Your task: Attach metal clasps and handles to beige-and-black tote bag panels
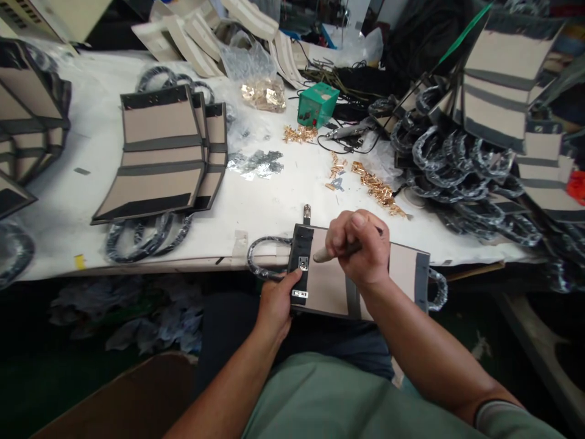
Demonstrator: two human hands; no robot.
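A beige bag panel [326,286] with dark grey strips lies across my lap against the table edge. Plastic-wrapped loop handles [262,255] stick out at its two ends. My left hand [276,302] grips the panel's left edge, its thumb beside a small square metal plate [303,263]; the fingers beneath are hidden. A second metal piece [300,294] lies lower on the same black strip. Above the panel, my right hand [361,244] is closed around a tool with a pale, blunt end [322,254] that points left towards the plate. Its exact kind is unclear.
Stacked bag panels [159,128] stand at the left, and more wrapped-handle panels [498,91] pile up at the right. Gold metal fittings [377,189], thin silver plates [258,163] and a green box [319,103] with a corded tool [347,130] occupy the white table [283,201].
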